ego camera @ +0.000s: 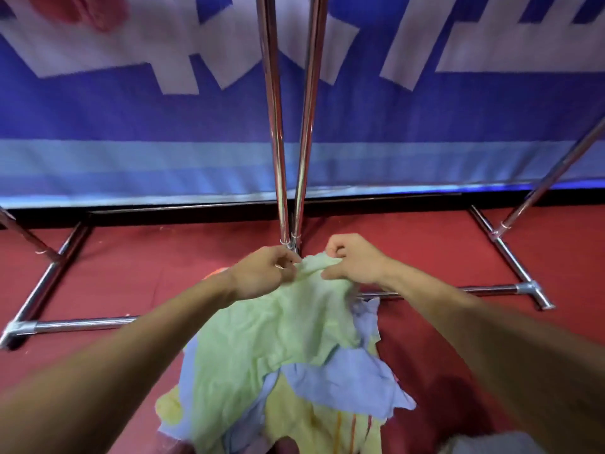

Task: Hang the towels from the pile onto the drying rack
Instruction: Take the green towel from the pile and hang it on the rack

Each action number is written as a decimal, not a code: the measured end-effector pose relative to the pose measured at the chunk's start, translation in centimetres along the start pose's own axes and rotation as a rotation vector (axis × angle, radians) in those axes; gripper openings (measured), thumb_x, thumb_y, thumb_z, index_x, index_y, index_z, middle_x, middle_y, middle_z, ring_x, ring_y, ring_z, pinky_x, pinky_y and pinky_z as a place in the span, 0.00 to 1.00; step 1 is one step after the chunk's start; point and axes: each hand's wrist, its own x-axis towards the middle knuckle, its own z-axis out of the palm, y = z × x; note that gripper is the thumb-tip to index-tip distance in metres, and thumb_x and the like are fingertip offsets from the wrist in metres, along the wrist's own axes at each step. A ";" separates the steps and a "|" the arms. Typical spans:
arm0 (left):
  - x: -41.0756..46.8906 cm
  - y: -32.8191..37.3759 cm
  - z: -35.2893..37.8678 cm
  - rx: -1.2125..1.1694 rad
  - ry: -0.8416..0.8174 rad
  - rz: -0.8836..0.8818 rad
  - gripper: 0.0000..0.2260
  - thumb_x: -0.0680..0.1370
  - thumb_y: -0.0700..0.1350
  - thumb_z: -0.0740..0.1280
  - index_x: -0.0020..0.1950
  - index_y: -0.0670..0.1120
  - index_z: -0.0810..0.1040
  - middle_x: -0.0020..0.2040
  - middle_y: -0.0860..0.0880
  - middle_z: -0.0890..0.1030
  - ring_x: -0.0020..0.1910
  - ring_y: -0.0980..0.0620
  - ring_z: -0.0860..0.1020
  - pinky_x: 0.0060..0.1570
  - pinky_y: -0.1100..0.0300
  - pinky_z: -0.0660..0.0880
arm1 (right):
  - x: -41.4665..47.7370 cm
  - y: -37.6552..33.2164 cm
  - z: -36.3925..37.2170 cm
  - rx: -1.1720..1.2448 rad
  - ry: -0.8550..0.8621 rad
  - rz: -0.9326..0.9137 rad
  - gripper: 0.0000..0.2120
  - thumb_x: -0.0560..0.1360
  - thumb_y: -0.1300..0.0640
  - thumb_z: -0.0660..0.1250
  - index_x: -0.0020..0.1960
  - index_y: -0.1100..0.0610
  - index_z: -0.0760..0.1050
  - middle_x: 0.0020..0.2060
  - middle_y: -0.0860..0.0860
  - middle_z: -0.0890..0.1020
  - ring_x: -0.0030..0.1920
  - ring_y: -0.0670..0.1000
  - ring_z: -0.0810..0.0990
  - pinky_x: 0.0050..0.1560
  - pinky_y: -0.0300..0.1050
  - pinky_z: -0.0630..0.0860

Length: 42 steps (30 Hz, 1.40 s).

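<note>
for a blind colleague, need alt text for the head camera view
A person's left hand and right hand pinch the top edge of a pale green towel draped over a pile of blue and yellow towels on a red floor. Just beyond stand the chrome poles of a drying rack, before a blue and white banner.

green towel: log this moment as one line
stage: pickup from pile | left hand: pinches green towel edge | right hand: pinches same edge | green towel: not yet on drying rack
</note>
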 end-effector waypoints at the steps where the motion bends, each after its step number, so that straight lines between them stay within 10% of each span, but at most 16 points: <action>1: -1.0 0.8 -1.0 0.008 0.039 0.032 0.12 0.76 0.36 0.66 0.59 0.44 0.76 0.53 0.48 0.80 0.50 0.52 0.77 0.54 0.55 0.74 | -0.4 -2.2 -0.4 -0.014 -0.017 -0.062 0.22 0.64 0.71 0.76 0.33 0.52 0.65 0.30 0.45 0.67 0.30 0.43 0.64 0.31 0.37 0.62; 9: -8.3 3.8 -5.5 -0.269 0.074 0.171 0.28 0.70 0.32 0.71 0.68 0.47 0.68 0.49 0.51 0.83 0.48 0.56 0.80 0.53 0.61 0.75 | -4.7 -12.8 -2.0 -0.030 -0.013 -0.384 0.20 0.63 0.74 0.69 0.42 0.53 0.68 0.29 0.52 0.75 0.30 0.46 0.67 0.30 0.40 0.65; 14: -9.7 4.0 -7.0 0.012 0.091 0.157 0.06 0.75 0.40 0.70 0.49 0.38 0.82 0.36 0.41 0.80 0.35 0.52 0.76 0.41 0.52 0.77 | -4.6 -13.5 -1.2 -0.211 0.120 -0.472 0.19 0.64 0.71 0.68 0.48 0.53 0.72 0.32 0.48 0.78 0.32 0.45 0.71 0.34 0.33 0.66; 18: -9.5 4.3 -7.9 0.038 0.097 0.135 0.07 0.76 0.43 0.70 0.42 0.39 0.80 0.39 0.41 0.81 0.39 0.48 0.78 0.53 0.46 0.77 | -4.0 -13.6 -1.7 -0.470 0.167 -0.461 0.19 0.65 0.67 0.67 0.52 0.51 0.79 0.36 0.44 0.79 0.42 0.49 0.75 0.38 0.30 0.64; 21: -9.4 4.8 -8.1 0.222 0.158 0.162 0.09 0.75 0.47 0.71 0.42 0.42 0.78 0.37 0.47 0.79 0.37 0.52 0.75 0.44 0.51 0.76 | -4.0 -13.4 -1.6 -0.663 0.090 -0.422 0.09 0.67 0.56 0.73 0.47 0.53 0.82 0.42 0.50 0.84 0.48 0.52 0.80 0.42 0.40 0.70; 24: -9.5 5.5 -8.4 0.482 0.291 0.209 0.10 0.76 0.49 0.70 0.42 0.43 0.75 0.34 0.52 0.74 0.35 0.52 0.70 0.37 0.58 0.66 | -4.5 -13.5 -1.9 -0.819 -0.107 -0.284 0.19 0.66 0.44 0.76 0.43 0.60 0.80 0.35 0.53 0.79 0.41 0.54 0.78 0.37 0.45 0.68; 28: -10.1 5.5 -8.4 0.547 0.406 0.262 0.09 0.78 0.48 0.67 0.42 0.46 0.70 0.34 0.50 0.74 0.34 0.50 0.69 0.35 0.55 0.63 | -5.6 -13.2 -3.0 -0.578 -0.198 -0.224 0.15 0.72 0.45 0.72 0.37 0.56 0.76 0.32 0.48 0.76 0.34 0.46 0.73 0.31 0.35 0.65; 32: -10.7 5.6 -8.5 0.496 0.439 0.311 0.08 0.78 0.47 0.65 0.42 0.46 0.69 0.35 0.50 0.77 0.34 0.53 0.72 0.33 0.60 0.66 | -6.6 -12.6 -3.4 -0.246 -0.292 -0.182 0.15 0.77 0.47 0.65 0.52 0.59 0.78 0.48 0.51 0.84 0.46 0.46 0.80 0.48 0.40 0.75; 36: -10.8 5.4 -8.7 0.507 0.513 0.279 0.06 0.77 0.45 0.68 0.45 0.44 0.74 0.40 0.50 0.78 0.40 0.49 0.74 0.37 0.58 0.67 | -7.1 -13.0 -3.2 -0.144 -0.169 -0.153 0.17 0.76 0.40 0.61 0.41 0.54 0.71 0.35 0.45 0.75 0.34 0.42 0.71 0.35 0.38 0.67; 42: -11.4 5.3 -9.4 0.464 0.534 0.269 0.07 0.72 0.36 0.70 0.44 0.48 0.76 0.39 0.51 0.79 0.38 0.51 0.76 0.32 0.67 0.67 | -6.9 -13.7 -2.3 0.461 0.001 -0.213 0.07 0.78 0.61 0.65 0.41 0.55 0.74 0.30 0.48 0.76 0.27 0.41 0.71 0.28 0.33 0.67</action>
